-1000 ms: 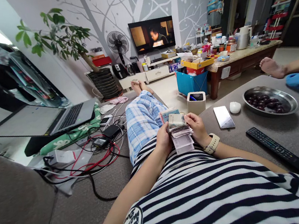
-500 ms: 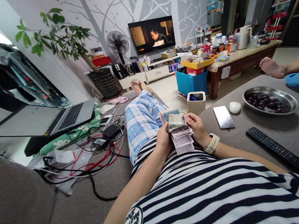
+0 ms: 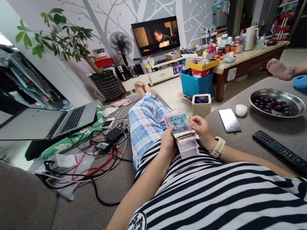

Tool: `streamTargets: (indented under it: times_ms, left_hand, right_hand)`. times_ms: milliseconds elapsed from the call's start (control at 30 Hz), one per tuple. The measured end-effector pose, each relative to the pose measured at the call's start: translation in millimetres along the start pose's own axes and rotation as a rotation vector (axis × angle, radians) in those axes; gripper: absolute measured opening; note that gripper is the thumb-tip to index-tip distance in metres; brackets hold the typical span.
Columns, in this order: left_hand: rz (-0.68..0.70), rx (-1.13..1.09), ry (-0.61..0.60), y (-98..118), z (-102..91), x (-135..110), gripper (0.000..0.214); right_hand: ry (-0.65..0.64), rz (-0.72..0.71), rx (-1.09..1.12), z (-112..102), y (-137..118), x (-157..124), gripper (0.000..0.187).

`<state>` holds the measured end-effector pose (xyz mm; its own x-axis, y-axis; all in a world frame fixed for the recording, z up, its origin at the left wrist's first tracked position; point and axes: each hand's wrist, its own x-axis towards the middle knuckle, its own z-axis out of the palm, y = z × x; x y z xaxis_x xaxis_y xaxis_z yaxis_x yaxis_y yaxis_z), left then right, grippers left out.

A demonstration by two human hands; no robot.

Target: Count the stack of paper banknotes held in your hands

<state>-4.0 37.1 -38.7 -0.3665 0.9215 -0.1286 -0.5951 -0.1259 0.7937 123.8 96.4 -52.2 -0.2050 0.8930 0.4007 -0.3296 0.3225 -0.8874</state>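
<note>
A stack of banknotes is held over my lap, with a bluish note facing up on top and pinkish edges showing behind it. My left hand grips the stack along its left side, thumb on the front. On the right edge, my right hand pinches the notes between thumb and fingers. Folded-down pale notes hang below, spread in layers against my striped shirt. A watch with a cream strap is on my right wrist.
Right of me on the sofa lie a phone, a white mouse, a remote control and a steel bowl of dark fruit. Tangled cables and a laptop sit to the left. Another person's foot rests at the far right.
The folded beige note on top has gone down onto the hanging notes, uncovering the bluish note. My right hand has shifted slightly; my left hand stays in place.
</note>
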Motion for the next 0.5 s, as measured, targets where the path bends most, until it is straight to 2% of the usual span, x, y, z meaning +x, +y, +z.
streamTargets:
  times_ms: [100,333,500]
  left_hand:
    - [0.02,0.028,-0.017,3.0,1.0,-4.4,0.022]
    - [0.007,0.026,-0.035,5.8,3.8,-8.1,0.025]
    - [-0.013,-0.021,0.014,2.5,3.3,-1.0,0.026]
  right_hand:
    - [0.042,-0.007,-0.017,-1.4,4.2,3.5,0.048]
    - [0.027,0.037,-0.051,-2.1,7.2,5.0,0.041]
    - [0.028,0.028,-0.038,-1.1,4.6,4.6,0.038]
